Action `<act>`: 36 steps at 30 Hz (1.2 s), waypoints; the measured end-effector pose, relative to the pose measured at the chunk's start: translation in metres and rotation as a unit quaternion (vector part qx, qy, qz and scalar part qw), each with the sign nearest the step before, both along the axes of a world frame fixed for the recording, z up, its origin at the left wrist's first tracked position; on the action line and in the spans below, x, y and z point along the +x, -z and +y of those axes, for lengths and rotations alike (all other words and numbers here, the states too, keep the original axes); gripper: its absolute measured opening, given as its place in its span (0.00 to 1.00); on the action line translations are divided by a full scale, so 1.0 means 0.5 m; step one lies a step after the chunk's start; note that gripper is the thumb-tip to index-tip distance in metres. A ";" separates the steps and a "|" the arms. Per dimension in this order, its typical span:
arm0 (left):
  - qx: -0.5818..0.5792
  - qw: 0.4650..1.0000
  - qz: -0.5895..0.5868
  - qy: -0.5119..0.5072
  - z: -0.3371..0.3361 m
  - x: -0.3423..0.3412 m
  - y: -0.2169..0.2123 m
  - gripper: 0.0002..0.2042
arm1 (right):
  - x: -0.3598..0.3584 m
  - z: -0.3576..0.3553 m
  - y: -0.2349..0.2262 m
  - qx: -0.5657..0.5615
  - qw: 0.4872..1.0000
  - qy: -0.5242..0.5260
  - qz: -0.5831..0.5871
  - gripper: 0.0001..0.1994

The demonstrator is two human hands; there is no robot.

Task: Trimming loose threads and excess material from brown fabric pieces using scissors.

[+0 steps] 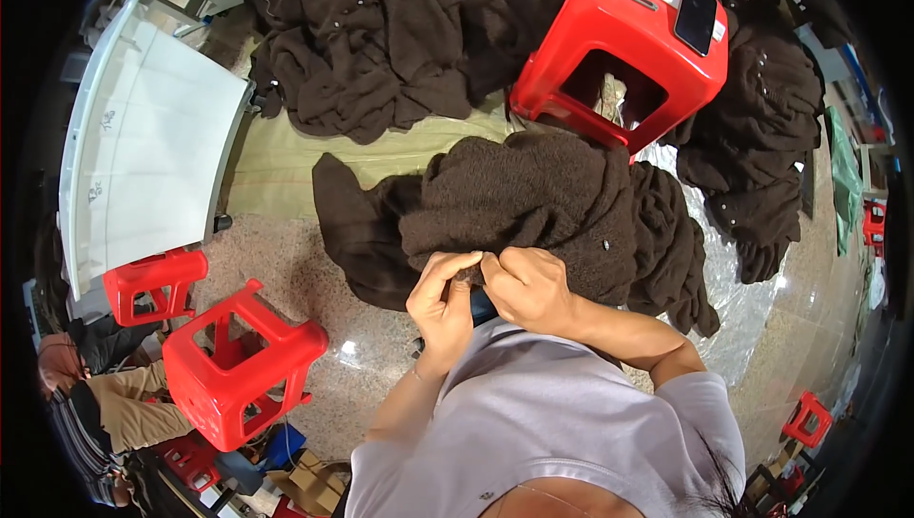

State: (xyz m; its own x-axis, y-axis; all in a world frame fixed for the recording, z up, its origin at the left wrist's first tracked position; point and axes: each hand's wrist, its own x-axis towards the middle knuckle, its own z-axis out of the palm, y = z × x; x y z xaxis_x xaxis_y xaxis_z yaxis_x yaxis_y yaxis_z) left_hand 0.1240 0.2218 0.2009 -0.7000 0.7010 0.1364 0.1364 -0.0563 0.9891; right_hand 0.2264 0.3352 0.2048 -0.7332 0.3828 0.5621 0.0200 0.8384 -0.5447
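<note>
A dark brown fleecy garment (pixel 533 199) lies across my lap. My left hand (pixel 441 294) and my right hand (pixel 526 287) pinch its near edge close together, fingertips almost touching. Both hands are closed on the fabric. A small pale button (pixel 606 246) shows on the garment to the right of my right hand. What sits between the fingertips is too small to tell.
A heap of the same brown garments (pixel 400 32) covers the floor ahead and to the right. A red plastic stool (pixel 633 37) in front carries a dark phone (pixel 696 15). Two more red stools (pixel 238 366) stand at my left, near a white table (pixel 143 128). Another person's legs (pixel 124 404) are at lower left.
</note>
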 end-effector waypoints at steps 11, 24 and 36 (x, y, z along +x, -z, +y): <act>-0.092 0.943 -0.307 0.087 -0.036 -0.088 0.088 0.03 | 0.030 0.155 0.047 -0.371 0.918 0.106 -0.094 0.06; -0.193 0.958 -0.049 0.205 -0.004 -0.125 0.021 0.08 | -0.001 0.102 0.012 -0.452 0.877 -0.094 -0.131 0.09; -0.080 0.939 -0.311 0.123 0.015 -0.078 0.021 0.05 | -0.014 0.072 0.003 -0.422 0.898 -0.092 -0.077 0.05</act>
State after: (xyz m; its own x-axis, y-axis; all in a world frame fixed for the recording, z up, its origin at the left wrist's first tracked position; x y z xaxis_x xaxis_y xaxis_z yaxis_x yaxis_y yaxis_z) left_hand 0.0849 0.2293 0.1906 -0.4229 0.8289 -0.3662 -0.4676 0.1465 0.8717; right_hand 0.2193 0.3710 0.2034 -0.8723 0.4888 0.0141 0.0536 0.1242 -0.9908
